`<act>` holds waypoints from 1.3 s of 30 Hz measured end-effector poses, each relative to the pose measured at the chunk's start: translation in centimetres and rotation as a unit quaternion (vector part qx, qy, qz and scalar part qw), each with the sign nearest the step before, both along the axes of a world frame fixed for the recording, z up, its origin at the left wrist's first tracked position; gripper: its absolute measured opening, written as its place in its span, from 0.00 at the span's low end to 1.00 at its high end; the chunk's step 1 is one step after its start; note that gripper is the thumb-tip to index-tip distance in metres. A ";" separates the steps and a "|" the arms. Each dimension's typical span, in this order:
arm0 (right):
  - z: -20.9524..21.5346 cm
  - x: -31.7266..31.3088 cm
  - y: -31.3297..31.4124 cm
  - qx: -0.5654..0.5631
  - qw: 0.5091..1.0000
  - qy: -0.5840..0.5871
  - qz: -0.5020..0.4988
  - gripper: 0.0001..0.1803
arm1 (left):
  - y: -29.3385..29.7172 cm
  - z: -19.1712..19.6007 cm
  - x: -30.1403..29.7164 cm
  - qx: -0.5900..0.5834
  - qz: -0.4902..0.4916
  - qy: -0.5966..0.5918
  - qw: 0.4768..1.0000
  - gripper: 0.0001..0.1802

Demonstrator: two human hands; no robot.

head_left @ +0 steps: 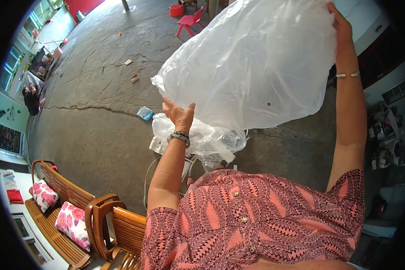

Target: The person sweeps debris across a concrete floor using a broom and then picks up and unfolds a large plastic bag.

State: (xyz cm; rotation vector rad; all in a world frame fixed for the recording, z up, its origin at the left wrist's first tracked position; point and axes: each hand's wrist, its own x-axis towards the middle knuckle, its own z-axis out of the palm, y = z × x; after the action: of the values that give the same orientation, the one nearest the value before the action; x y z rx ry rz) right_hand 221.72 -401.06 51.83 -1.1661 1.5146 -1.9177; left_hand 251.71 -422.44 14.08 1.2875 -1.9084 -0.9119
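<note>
A big translucent plastic bag (256,67), puffed out and wrinkled, spreads across the upper middle. My right hand (342,27) is raised high at the bag's right edge, its fingers closed on the plastic. My left hand (180,116) is lower, by the bag's lower left edge, with thumb and fingers apart. Whether it touches the plastic is hard to tell. Below the big bag, more crumpled clear plastic (220,138) lies in a heap near my feet, with white pieces among it. A small dark spot shows on the bag.
A wooden bench (72,191) with flowered cushions (73,222) stands at the lower left. On the cracked concrete floor (90,135) lie a blue packet (145,113) and small scraps (134,78). Farther off are a pink chair (191,21) and, at far left, another person (32,100).
</note>
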 end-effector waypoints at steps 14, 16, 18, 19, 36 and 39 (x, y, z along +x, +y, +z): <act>3.9 -2.9 12.8 -0.100 0.978 -0.033 -0.178 0.29 | 1.2 -2.0 -6.0 0.004 -0.237 -0.098 0.967 0.17; 4.7 -3.3 15.5 -0.098 0.975 -0.011 -0.197 0.28 | 1.9 -2.0 -6.6 0.011 -0.168 -0.122 0.978 0.35; 6.1 -3.6 18.5 -0.095 0.968 0.013 -0.233 0.28 | 1.6 -2.1 -7.6 0.056 -0.211 -0.148 0.964 0.48; 6.5 -3.8 19.8 -0.094 0.963 0.025 -0.250 0.27 | 1.6 -2.5 -8.0 0.004 -0.194 -0.169 0.966 0.50; 4.4 -8.3 52.3 0.230 0.662 0.037 -0.713 0.23 | 2.4 -6.0 -21.1 -0.077 -0.363 -0.159 0.915 0.12; 2.1 -7.8 50.6 0.261 0.605 -0.012 -0.752 0.23 | -6.2 -0.9 -20.1 -0.135 -0.232 -0.172 0.948 0.16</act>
State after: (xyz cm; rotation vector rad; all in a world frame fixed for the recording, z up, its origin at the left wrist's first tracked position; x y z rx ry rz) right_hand 213.88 -350.42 53.93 0.8498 3.1686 -1.7007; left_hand 231.60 -428.69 13.16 0.8883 -2.5801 -0.6336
